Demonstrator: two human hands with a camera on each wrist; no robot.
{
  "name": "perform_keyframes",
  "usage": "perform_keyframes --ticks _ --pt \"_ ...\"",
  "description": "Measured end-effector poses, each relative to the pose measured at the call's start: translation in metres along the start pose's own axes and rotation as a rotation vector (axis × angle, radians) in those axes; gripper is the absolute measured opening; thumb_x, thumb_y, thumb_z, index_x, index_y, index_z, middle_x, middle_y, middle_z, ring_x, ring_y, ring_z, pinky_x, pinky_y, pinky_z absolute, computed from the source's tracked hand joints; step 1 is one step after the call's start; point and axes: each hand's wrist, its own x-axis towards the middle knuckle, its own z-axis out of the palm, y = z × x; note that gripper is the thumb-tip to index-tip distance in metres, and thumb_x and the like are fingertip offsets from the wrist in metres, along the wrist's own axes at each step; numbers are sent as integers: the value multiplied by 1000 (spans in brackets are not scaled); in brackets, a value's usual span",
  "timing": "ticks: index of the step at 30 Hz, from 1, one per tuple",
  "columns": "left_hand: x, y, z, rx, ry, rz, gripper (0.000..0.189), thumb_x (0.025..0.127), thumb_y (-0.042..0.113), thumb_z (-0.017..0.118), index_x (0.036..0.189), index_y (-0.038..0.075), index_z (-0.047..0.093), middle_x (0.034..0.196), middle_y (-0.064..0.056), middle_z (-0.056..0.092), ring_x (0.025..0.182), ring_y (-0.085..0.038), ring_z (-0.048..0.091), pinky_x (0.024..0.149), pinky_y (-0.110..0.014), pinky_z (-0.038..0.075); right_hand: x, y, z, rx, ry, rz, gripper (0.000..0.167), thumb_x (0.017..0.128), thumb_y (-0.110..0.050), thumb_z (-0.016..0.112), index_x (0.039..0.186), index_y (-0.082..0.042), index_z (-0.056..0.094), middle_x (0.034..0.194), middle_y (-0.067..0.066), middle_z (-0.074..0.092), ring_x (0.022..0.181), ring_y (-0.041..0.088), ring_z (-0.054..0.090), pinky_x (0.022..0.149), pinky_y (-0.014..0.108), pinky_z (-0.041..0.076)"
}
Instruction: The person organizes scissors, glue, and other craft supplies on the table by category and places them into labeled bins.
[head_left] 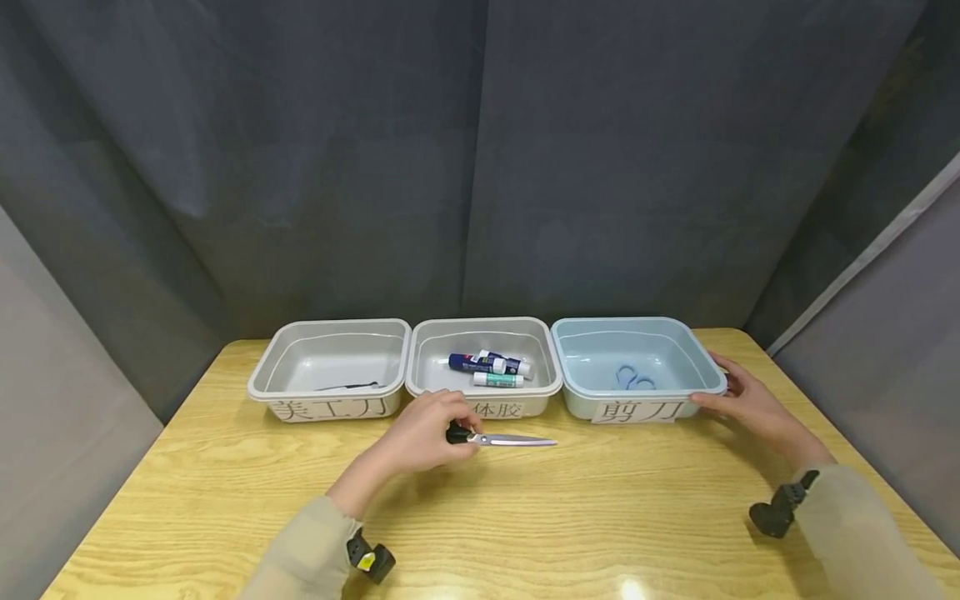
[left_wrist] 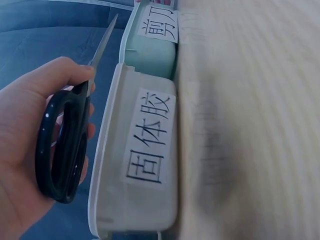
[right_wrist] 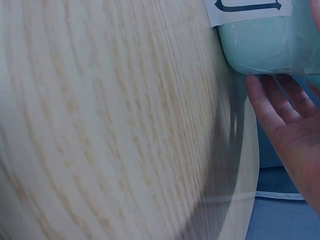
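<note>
My left hand (head_left: 427,429) holds a pair of scissors (head_left: 510,440) by the black handles, just in front of the middle bin. The silver blades are together and point right. In the left wrist view the thumb lies by the pivot of the scissors (left_wrist: 85,127). At the far right my right hand (head_left: 753,408) grips the front right corner of a light blue bin (head_left: 600,408), thumb on the front rim and fingers along the side. Inside that bin lies another pair of scissors with pale blue handles (head_left: 627,377). The right wrist view shows fingertips against the bin's wall (right_wrist: 260,47).
Left of the blue bin stand a grey middle bin (head_left: 536,406) with several glue sticks (head_left: 498,380) and a left grey bin (head_left: 258,392) holding a slim dark utility knife (head_left: 348,387). Paper labels mark the fronts. A dark curtain (head_left: 472,167) hangs behind the wooden table (head_left: 570,517).
</note>
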Motion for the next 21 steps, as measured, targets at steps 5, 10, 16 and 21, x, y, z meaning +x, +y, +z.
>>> perform_keyframes --ticks 5,10,16,21 --pt "13 3 1 -5 17 28 14 74 32 69 85 25 67 83 15 57 79 -3 50 78 -27 40 1 4 0 -13 2 4 89 86 -34 62 146 -7 3 139 27 28 92 -11 41 74 13 44" --pt "21 3 6 0 35 21 15 73 33 70 85 25 66 82 15 57 81 -3 51 79 -27 40 -1 3 2 -2 -6 -5 88 86 -32 62 146 -7 3 138 29 29 90 -13 43 75 16 47" --pt "32 6 10 -3 35 -8 16 74 33 69 87 24 67 83 14 57 82 -4 51 79 -27 40 -4 -2 4 26 -7 -13 87 86 -29 62 146 -5 3 137 30 29 89 -14 44 74 17 48" --pt "47 7 13 1 62 -6 15 74 33 69 86 24 67 81 14 56 80 -3 51 75 -27 40 -2 -2 1 27 -3 -10 86 87 -30 61 146 -6 4 138 28 29 90 -13 44 74 15 47"
